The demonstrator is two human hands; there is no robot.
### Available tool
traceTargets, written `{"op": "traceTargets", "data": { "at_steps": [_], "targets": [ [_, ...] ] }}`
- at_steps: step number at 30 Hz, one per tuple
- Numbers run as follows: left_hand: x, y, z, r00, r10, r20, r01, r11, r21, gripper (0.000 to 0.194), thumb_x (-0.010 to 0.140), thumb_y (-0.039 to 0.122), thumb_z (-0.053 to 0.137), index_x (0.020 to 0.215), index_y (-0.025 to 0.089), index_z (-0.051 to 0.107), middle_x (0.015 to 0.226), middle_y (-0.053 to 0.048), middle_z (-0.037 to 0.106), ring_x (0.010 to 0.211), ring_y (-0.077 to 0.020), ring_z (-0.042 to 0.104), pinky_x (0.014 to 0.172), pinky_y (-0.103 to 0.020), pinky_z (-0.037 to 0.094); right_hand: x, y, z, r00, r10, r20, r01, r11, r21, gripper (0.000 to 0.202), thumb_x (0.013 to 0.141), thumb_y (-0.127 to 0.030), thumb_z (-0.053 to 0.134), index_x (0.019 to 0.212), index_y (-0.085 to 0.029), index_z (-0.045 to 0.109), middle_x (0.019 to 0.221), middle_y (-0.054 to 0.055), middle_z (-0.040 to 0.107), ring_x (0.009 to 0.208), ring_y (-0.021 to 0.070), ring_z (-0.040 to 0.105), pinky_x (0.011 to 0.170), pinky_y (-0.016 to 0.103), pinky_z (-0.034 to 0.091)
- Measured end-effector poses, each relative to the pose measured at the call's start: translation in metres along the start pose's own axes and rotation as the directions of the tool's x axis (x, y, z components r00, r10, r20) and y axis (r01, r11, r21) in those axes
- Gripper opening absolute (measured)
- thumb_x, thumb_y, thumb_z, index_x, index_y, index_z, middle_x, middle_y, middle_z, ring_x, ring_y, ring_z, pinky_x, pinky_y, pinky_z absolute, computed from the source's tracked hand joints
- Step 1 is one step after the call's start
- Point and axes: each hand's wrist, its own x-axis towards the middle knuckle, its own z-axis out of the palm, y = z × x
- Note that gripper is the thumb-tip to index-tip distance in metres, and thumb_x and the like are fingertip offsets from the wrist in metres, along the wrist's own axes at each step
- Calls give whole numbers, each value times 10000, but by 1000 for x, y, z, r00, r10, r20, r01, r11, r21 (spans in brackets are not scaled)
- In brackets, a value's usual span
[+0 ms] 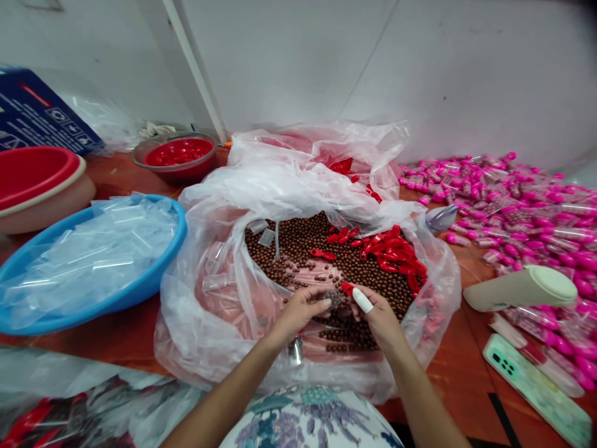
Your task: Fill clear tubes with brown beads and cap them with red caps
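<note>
Red piece [347, 287]: right hand [377, 314] is pinching it toward the plastic bag's [186, 339] near edge; left hand [301, 312] is holding probably a clear tube [334, 298], blurry. I'm judging piece light, stiff, slick; favouring its sides.

our left hand [303, 308] is covering part of a clear piece [334, 298], whose shape we are failing to make out; our right hand [379, 314] is hiding part of a red piece [347, 288]. the left edge is cutting off the red basin [30, 177] and blue box [35, 112], and we are finding the lower-left bag [84, 404] blurred.
</note>
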Motion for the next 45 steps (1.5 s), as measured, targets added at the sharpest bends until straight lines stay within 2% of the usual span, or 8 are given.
{"op": "traceTargets", "data": {
  "at_steps": [10, 15, 22, 30, 34, 38, 41, 45],
  "targets": [
    [1, -5, 2, 998, 39, 54, -44, 996, 80, 419, 674, 304, 695, 1059, 147, 643, 995, -74, 654, 818, -187, 598, 745, -322, 489, -6, 0, 1, 994, -11, 106, 50, 927, -371, 324, 876, -394, 388, 1098, -218, 546, 630, -30, 566, 448, 94, 481, 407, 197, 368],
    [1, 0, 9, 997, 73, 8, -73, 996, 40, 439, 635, 298, 722, 1039, 141, 656, 1000, -78, 660, 852, -203, 598, 782, -319, 465, -12, 8, 4, 885, -395, 249, 429, 480, -765, 531, 802, -360, 545, 1290, -203, 405, 1114, 105, 565, 1008, 241, 543, 845, 376, 455],
    [-1, -8, 20, 999, 21, -26, -23, 998, -57, 402, 663, 381, 698, 970, 130, 628, 854, -46, 658, 731, -144, 582, 681, -241, 442, -13, 20, 2, 782, -518, 347, 468, 119, -876, 565, 761, -377, 584, 1239, -120, 426, 1074, 138, 566, 975, 252, 541, 822, 365, 465],
    [4, -29, 35, 999, -14, -33, 10, 993, -118, 441, 802, 550, 449, 870, 127, 557, 616, -8, 575, 520, -115, 525, 521, -234, 424, -17, 16, 7, 821, -425, 381, 494, 195, -847, 546, 738, -335, 592, 1231, -141, 459, 995, 111, 585, 881, 247, 552, 775, 374, 451],
    [2, -23, 31, 993, -66, -98, 48, 982, -181, 406, 799, 512, 455, 906, 134, 554, 581, 10, 562, 459, -95, 495, 450, -206, 393, -19, 12, 3, 914, -311, 261, 398, 554, -731, 626, 713, -386, 645, 1266, -208, 415, 1095, 85, 585, 938, 235, 565, 810, 362, 450],
    [-4, -15, 26, 989, -138, -48, 125, 968, -216, 480, 788, 520, 430, 1108, 172, 509, 584, 31, 553, 405, -77, 454, 357, -166, 300, -17, 17, -3, 984, -175, -41, 147, 917, -372, 336, 786, -400, 568, 1056, -202, 531, 880, 37, 649, 741, 179, 609, 615, 272, 474],
    [-5, -17, 29, 984, -176, -20, 168, 964, -204, 498, 766, 532, 444, 1114, 182, 508, 572, 39, 544, 385, -76, 441, 347, -165, 295, -18, 16, 0, 982, -180, -54, 156, 939, -305, 276, 818, -379, 529, 1019, -196, 577, 924, 52, 655, 790, 188, 610, 620, 276, 479],
    [-1, -26, 34, 975, -181, -129, 149, 963, -224, 459, 745, 564, 461, 858, 135, 580, 524, 21, 534, 412, -92, 465, 395, -192, 353, -23, 8, 11, 925, -354, 139, 367, 734, -571, 424, 788, -373, 576, 1178, -217, 519, 1127, 83, 591, 1009, 227, 547, 859, 368, 444]
  ]
}}
